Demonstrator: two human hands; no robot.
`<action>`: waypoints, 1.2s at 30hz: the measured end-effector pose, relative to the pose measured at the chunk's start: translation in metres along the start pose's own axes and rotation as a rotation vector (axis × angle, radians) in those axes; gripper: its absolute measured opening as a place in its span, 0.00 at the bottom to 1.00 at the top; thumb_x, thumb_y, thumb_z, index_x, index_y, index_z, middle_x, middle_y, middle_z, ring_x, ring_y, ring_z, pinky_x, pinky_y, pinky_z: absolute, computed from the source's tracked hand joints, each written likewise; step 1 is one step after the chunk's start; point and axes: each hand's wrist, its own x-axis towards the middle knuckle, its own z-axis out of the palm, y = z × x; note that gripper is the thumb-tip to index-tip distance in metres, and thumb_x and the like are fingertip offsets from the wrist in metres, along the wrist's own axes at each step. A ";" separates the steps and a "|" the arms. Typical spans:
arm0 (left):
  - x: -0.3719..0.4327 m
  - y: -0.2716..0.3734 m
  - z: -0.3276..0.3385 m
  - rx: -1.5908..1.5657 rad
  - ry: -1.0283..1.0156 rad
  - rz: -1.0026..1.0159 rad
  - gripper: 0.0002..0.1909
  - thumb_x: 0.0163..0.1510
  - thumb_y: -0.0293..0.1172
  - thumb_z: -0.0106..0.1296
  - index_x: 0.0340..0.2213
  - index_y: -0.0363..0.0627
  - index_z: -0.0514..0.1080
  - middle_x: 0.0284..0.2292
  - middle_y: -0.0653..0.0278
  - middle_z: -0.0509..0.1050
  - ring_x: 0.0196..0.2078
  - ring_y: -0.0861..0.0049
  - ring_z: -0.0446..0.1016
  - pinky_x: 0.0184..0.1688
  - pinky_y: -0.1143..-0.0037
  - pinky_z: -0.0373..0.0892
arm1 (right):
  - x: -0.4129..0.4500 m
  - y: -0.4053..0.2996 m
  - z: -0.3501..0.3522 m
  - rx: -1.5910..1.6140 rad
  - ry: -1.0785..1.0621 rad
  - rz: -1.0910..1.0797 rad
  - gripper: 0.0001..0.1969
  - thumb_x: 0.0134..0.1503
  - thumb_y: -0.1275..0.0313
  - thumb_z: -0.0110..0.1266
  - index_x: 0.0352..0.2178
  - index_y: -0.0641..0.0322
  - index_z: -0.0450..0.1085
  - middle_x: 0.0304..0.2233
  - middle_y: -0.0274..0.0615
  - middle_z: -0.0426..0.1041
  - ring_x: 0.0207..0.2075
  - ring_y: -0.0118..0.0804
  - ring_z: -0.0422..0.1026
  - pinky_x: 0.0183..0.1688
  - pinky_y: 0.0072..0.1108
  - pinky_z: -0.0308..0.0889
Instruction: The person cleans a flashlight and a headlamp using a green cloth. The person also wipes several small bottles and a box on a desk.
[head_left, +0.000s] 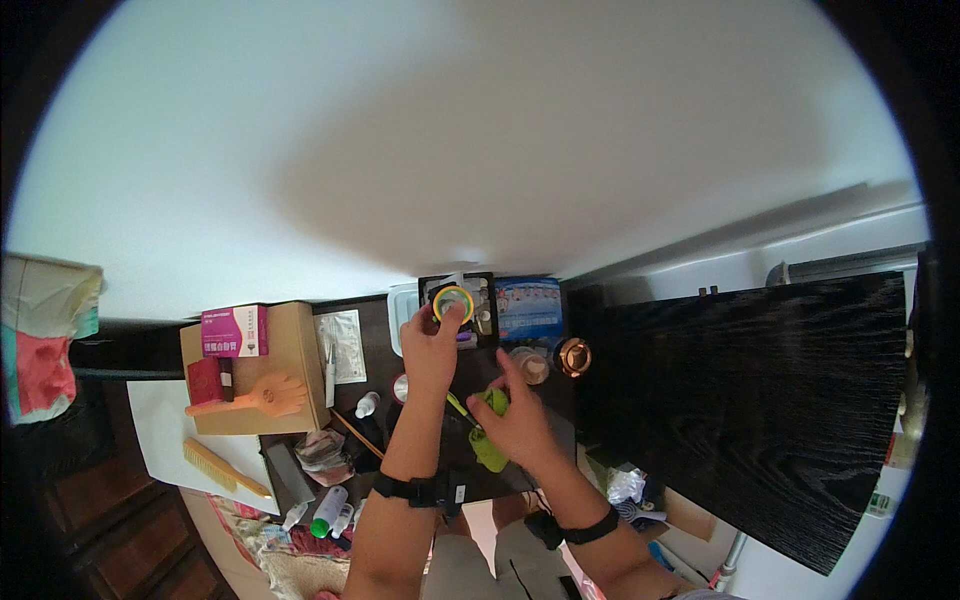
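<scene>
My left hand (433, 345) grips a round roll of tape (454, 306) with a yellow-green rim, held over a black open box (487, 279) of small items. My right hand (517, 420) is spread, thumb and forefinger apart, above a green cloth (489, 454) on the dark table (465, 367). Whether its hidden fingers touch the cloth is unclear. A tool with a lime-green handle (456, 405) lies beside that cloth. A clear plastic cup or jar (533, 367) stands just beyond my right hand, near a shiny copper-coloured container (574, 357).
A blue printed packet (529, 309) borders the black box; a pale tray (403, 322) is on its other side. To the left, a cardboard box (289, 352) bears an orange hand-shaped paddle (279, 395). A wooden-handled brush (225, 466) and several bottles (329, 510) lie nearer. A black panel (750, 405) borders the right.
</scene>
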 end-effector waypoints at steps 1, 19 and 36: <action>0.004 -0.002 0.006 -0.021 -0.021 0.014 0.30 0.50 0.48 0.63 0.35 0.25 0.76 0.21 0.63 0.71 0.25 0.76 0.70 0.31 0.74 0.68 | -0.005 0.002 -0.001 0.014 -0.014 0.014 0.42 0.53 0.67 0.65 0.65 0.63 0.52 0.36 0.45 0.71 0.38 0.39 0.72 0.44 0.27 0.68; 0.019 -0.035 0.047 0.719 0.195 0.408 0.33 0.52 0.52 0.60 0.44 0.31 0.72 0.41 0.43 0.71 0.46 0.47 0.71 0.47 0.58 0.69 | -0.029 0.062 -0.014 0.088 -0.039 0.045 0.26 0.57 0.65 0.62 0.55 0.62 0.66 0.37 0.48 0.73 0.39 0.44 0.74 0.45 0.30 0.69; 0.022 -0.035 0.069 0.824 0.178 0.502 0.30 0.56 0.52 0.55 0.43 0.32 0.72 0.38 0.44 0.73 0.44 0.48 0.72 0.47 0.57 0.69 | -0.050 0.079 -0.020 0.051 -0.042 -0.018 0.21 0.56 0.66 0.64 0.50 0.62 0.71 0.36 0.42 0.73 0.39 0.35 0.72 0.45 0.24 0.68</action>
